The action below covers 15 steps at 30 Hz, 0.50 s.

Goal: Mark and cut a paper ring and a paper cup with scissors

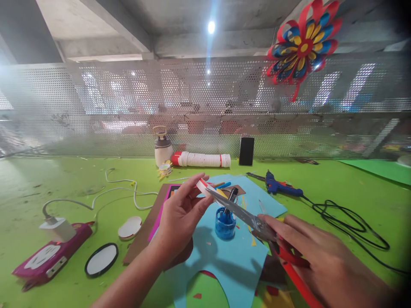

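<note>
Between the thumb and fingers of my left hand [180,214] is a small white piece with a red edge [203,187], perhaps paper or card. My right hand [324,252] grips red-handled scissors [253,218], their grey blades pointing left and up. The blade tips meet the white piece at my left fingertips; whether they cut into it I cannot tell. Below the blades a small jar of blue paint [224,226] stands on light blue paper [231,261], with a black marker [231,196] leaning behind the blades.
At right lies a blue glue gun [282,187] with a coiled black cord [349,222]. A purple power strip [53,254] with a white plug sits at left. At the back stand a spray bottle [163,149], a white roll [205,159] and a phone [246,151]. A paper flower [304,48] hangs above.
</note>
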Available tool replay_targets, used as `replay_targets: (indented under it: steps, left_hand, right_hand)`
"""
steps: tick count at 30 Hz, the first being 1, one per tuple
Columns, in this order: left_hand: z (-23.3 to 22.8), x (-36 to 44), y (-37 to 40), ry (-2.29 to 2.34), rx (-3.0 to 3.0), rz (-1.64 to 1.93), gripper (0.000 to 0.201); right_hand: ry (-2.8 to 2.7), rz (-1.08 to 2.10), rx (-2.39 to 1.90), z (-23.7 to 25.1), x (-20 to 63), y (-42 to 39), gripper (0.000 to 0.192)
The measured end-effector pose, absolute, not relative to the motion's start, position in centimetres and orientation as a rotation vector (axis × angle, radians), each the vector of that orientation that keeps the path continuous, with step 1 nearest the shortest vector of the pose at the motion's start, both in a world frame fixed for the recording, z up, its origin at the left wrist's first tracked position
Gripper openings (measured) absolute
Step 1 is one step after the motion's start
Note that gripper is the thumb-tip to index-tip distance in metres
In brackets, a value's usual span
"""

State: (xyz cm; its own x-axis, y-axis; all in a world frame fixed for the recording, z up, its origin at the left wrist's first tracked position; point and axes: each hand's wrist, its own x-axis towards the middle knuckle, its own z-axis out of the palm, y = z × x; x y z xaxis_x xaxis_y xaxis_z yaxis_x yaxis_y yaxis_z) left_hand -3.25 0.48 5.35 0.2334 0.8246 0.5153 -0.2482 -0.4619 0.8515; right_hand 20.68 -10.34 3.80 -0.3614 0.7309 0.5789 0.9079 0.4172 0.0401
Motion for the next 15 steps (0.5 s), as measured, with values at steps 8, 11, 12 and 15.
replay_targets:
  steps: [8, 11, 12, 15]
  left_hand:
    - [5.59, -3.33, 0.35, 0.595, 1.566, 1.382, 0.039]
    - [5.51, -3.38, 0.44, 0.588, 1.562, 1.376, 0.040]
    - [5.48, -3.40, 0.46, 0.586, 1.557, 1.376, 0.040]
    - [5.39, -3.42, 0.47, 0.577, 1.547, 1.369, 0.041]
  right_hand:
    - [-2.228, -0.495, -1.330, 4.42, 20.89, -10.25, 0.041]
    - [-2.218, -0.485, -1.335, 4.49, 20.92, -10.21, 0.040]
    - [-2.218, -0.469, -1.339, 4.48, 20.93, -10.21, 0.040]
    - [-2.218, -0.427, -1.348, 4.40, 20.93, -10.22, 0.039]
